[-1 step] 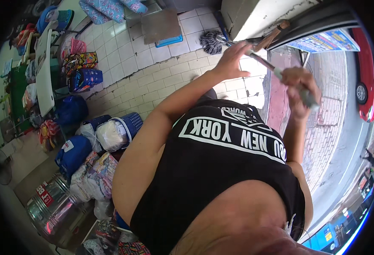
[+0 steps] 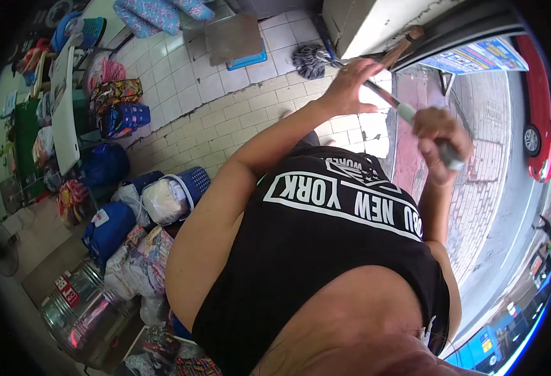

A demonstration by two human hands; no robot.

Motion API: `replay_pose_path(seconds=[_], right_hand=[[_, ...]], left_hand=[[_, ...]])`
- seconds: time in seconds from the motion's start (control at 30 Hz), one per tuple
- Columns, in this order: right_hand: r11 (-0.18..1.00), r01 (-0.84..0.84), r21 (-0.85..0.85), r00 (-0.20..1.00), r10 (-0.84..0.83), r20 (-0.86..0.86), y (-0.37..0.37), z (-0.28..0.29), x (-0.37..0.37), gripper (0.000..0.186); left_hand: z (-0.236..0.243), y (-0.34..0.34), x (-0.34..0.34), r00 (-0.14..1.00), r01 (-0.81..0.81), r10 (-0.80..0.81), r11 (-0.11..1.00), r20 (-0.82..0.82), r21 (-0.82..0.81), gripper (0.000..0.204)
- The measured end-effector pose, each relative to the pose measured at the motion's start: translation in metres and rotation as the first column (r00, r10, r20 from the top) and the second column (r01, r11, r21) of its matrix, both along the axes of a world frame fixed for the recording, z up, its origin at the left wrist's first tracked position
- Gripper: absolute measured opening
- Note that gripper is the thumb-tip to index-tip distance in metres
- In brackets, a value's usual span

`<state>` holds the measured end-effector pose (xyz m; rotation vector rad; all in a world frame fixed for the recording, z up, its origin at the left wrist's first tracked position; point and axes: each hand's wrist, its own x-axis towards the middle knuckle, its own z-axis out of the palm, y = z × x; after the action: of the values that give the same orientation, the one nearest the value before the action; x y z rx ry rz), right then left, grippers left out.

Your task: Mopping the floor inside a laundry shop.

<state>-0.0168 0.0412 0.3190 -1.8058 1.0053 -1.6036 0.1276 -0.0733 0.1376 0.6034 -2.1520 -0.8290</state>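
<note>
Person in a black sleeveless top (image 2: pixel 313 250) with a string mop (image 2: pixel 310 61); its grey-and-white strands appear, from where I stand, to rest on the tiled floor (image 2: pixel 244 116) near the foot of the white pillar (image 2: pixel 363 28); its handle (image 2: pixel 383 94) slopes across toward the pink threshold strip (image 2: pixel 410 128). The right hand (image 2: pixel 441 135) is closed round the handle near its grey end, beyond the pale green collar (image 2: pixel 405 113); the left hand (image 2: pixel 349 88) lies over the handle nearer the strands, its thumb spread away; whether its fingers wrap the handle I cannot tell. Possible faults: were the left hand only loosely placed, the handle could twist beneath it and the strands swing; a wide sideways sweep could snag them on the pillar or knock the square board (image 2: pixel 231 37) above its blue base (image 2: pixel 248 60); a hard backward pull could carry the grey end out over the brick pavement (image 2: pixel 479 156), into a passer-by's way.
</note>
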Motion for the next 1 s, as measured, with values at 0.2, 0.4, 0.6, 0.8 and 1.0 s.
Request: replay_pose_path(seconds=[0.2,0.4,0.6,0.8,1.0], right_hand=[[0.994,-0.048,0.097,0.997,0.042,0.06,0.057,-0.034,0.014,0.019],[0.985,0.158,-0.071,0.984,-0.164,-0.076,0.039,-0.063,0.029,0.02],[0.989,0.101,0.106,0.984,-0.084,-0.154,-0.013,-0.12,0.05,0.015],[0.992,0.016,0.125,0.98,0.009,-0.2,-0.037,-0.194,0.093,0.013],[0.981,0.107,0.163,0.967,-0.064,-0.246,-0.038,-0.18,0.099,0.018]], left_hand=[[-0.006,0.045,-0.036,0.946,0.317,-0.304,0.94,-0.113,0.125,0.026],[-0.019,0.012,-0.028,0.958,0.287,-0.287,0.958,-0.018,0.01,0.036],[-0.08,-0.048,-0.007,0.981,0.177,-0.175,0.984,0.083,-0.025,0.028],[-0.136,-0.094,0.043,0.937,0.287,-0.281,0.958,0.21,0.0,0.034],[-0.149,-0.051,0.085,0.939,-0.197,0.141,0.968,0.314,0.156,0.079]])
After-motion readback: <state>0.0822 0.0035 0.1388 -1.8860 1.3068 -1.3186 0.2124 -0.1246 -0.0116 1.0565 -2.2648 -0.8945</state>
